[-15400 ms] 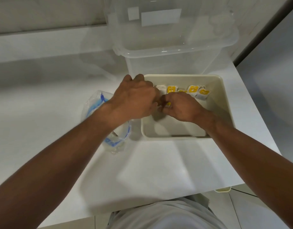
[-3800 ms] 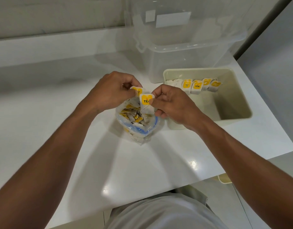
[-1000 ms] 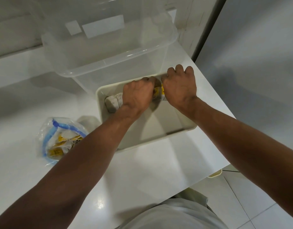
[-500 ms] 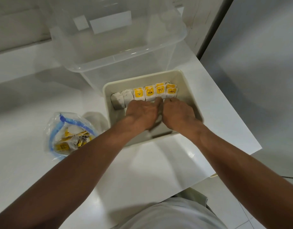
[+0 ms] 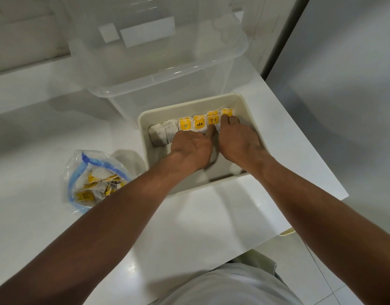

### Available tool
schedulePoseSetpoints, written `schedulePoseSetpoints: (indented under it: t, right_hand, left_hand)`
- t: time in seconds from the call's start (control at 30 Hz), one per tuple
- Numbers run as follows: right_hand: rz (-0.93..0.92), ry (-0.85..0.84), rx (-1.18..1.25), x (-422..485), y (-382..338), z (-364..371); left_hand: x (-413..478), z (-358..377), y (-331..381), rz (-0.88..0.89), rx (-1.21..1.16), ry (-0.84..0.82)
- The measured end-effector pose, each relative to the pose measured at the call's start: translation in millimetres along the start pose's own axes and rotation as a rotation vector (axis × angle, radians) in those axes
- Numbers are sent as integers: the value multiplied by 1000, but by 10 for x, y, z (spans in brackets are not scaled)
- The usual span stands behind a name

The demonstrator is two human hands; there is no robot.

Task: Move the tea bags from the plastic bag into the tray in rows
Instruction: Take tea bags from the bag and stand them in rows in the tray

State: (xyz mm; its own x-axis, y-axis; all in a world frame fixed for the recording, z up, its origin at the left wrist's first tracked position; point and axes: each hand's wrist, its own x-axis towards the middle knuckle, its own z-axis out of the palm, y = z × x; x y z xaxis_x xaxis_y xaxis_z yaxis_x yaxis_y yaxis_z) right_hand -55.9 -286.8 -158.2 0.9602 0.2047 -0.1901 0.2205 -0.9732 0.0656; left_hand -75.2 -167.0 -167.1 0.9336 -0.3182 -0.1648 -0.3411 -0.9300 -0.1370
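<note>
Hands advanced: left hand (image 5: 190, 148), right hand (image 5: 238, 139) flat, pressing tea bags (image 5: 199, 124) in tray (image 5: 189, 105).

- Tray (image 5: 143, 119): cream, rectangular, deep-walled; stands on a white counter (image 5: 200, 227).
- Tea bags (image 5: 199, 124): six in one row along the tray's far wall, side by side and touching. The four toward the right show yellow tags; the two at the left show plain paper.
- Left hand (image 5: 190, 148): inside the tray, fingers against the near edge of the row's middle.
- Right hand (image 5: 238, 139): inside the tray, just beside the left hand, fingers laid on the rightmost bag.
- Plastic bag (image 5: 90, 183): left of the tray, apart from it; clear with blue trim, mouth open, more tagged bags jumbled inside.
- Clear storage bin (image 5: 159, 62): directly behind the tray; contact cannot be told.
</note>
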Motion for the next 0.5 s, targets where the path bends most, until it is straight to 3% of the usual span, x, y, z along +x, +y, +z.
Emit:
schedulePoseSetpoints:
  t: [0.5]
  right_hand:
    - [-81, -57, -98, -115, 9, -81]
  left_hand:
    - [85, -16, -34, -29, -77, -11]
